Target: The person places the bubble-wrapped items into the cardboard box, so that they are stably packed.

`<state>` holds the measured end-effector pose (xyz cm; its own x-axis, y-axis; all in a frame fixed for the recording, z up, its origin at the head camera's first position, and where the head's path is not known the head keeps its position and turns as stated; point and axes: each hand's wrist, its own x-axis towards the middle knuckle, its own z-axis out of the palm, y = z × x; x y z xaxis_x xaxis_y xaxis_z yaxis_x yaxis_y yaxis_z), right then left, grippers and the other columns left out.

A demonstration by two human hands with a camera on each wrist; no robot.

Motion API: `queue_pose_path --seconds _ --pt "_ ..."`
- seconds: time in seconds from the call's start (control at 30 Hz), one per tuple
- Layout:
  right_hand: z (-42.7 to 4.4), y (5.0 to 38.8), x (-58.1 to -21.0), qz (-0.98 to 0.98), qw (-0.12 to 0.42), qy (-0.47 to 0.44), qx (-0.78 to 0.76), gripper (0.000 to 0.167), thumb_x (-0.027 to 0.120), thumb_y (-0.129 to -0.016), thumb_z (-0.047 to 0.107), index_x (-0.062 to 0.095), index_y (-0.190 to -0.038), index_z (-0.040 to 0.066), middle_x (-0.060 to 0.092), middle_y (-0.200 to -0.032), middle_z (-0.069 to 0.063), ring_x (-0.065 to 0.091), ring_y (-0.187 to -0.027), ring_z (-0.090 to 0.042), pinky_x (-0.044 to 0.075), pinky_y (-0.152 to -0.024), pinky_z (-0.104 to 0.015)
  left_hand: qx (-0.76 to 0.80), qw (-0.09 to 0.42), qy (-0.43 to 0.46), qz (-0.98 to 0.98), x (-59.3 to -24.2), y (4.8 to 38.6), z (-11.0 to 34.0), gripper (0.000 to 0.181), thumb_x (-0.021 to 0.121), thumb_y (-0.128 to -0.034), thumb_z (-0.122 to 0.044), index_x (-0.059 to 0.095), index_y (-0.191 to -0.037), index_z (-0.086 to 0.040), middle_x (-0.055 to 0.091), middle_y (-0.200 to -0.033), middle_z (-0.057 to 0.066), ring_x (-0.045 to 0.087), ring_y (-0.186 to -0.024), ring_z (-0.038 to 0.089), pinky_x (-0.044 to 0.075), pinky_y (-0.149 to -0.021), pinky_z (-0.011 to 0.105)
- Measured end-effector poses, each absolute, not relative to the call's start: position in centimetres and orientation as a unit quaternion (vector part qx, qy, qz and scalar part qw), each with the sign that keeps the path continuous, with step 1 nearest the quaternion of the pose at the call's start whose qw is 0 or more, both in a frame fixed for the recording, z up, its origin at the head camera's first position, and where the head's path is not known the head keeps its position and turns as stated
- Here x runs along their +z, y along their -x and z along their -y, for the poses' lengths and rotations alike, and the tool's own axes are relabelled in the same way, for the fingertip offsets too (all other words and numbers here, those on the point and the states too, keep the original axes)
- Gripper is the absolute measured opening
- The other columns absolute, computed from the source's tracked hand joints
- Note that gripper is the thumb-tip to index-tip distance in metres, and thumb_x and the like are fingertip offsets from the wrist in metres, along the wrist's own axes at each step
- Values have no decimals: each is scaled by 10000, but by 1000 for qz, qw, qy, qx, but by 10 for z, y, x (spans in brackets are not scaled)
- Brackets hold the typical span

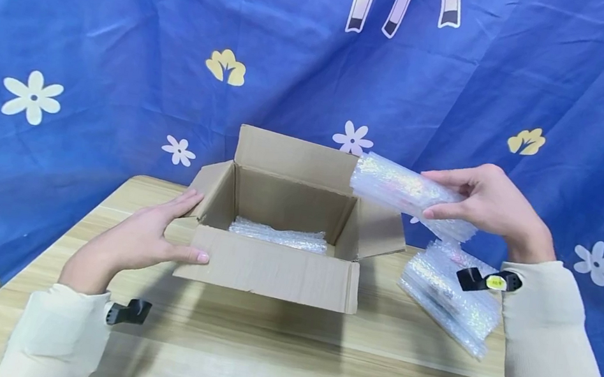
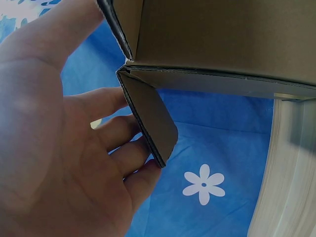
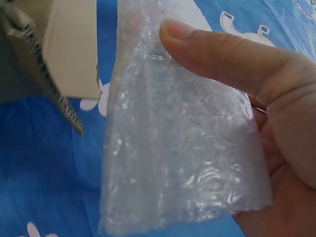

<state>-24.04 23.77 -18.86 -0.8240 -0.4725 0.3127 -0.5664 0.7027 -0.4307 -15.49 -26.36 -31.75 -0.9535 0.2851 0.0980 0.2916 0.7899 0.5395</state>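
Note:
An open cardboard box (image 1: 273,271) stands on the table, its flaps folded outward, with a bubble-wrapped item (image 1: 279,235) lying inside. My left hand (image 1: 141,240) rests against the box's left side, fingers behind the left flap (image 2: 150,116) and thumb on the front flap. Beside the right flap, my right hand (image 1: 491,205) holds a bubble-wrapped bundle (image 1: 395,185) in the air, thumb on the near side. The bundle (image 3: 168,133) fills the middle of the right wrist view. More bubble-wrapped material (image 1: 449,293) lies on the table below my right hand.
The wooden table (image 1: 254,362) carries the box near its back edge. Directly behind hangs a blue cloth (image 1: 127,29) with flowers and other printed figures. The right box flap (image 1: 380,228) sticks out towards the held bundle.

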Motion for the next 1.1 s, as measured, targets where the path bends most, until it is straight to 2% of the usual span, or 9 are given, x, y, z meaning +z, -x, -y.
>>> queue_pose_path --seconds 0.27,0.53,0.83,1.1 --pt "-207 253 -175 908 77 -325 252 517 929 -718 217 757 -1201 156 739 -850 -9 574 -650 -172 455 -506 -249 -290 6 152 945 -318 154 263 1176 774 -753 -648 177 -1611 -108 124 -1646 158 194 -1448 467 241 -1092 672" --pt "-170 271 -173 905 25 -346 248 498 923 -722 193 762 -1192 166 745 -1009 -3 625 -801 -169 502 -630 -277 -289 3 148 946 -317 153 264 1173 780 -756 -637 178 -1610 -103 120 -1649 152 196 -1447 467 244 -1089 677" --pt "-130 292 -180 886 -15 -396 241 534 935 -702 201 754 -1201 143 743 -1038 -1 645 -852 -146 518 -720 -292 -293 2 147 945 -317 152 264 1172 786 -756 -628 172 -1612 -113 122 -1648 148 195 -1451 455 244 -1096 667" --pt "-99 307 -193 880 -56 -419 216 497 921 -712 177 764 -1182 134 746 -1027 38 650 -873 -110 525 -789 -301 -299 0 149 943 -317 154 264 1177 786 -752 -632 174 -1611 -109 122 -1647 153 183 -1459 441 239 -1102 661"
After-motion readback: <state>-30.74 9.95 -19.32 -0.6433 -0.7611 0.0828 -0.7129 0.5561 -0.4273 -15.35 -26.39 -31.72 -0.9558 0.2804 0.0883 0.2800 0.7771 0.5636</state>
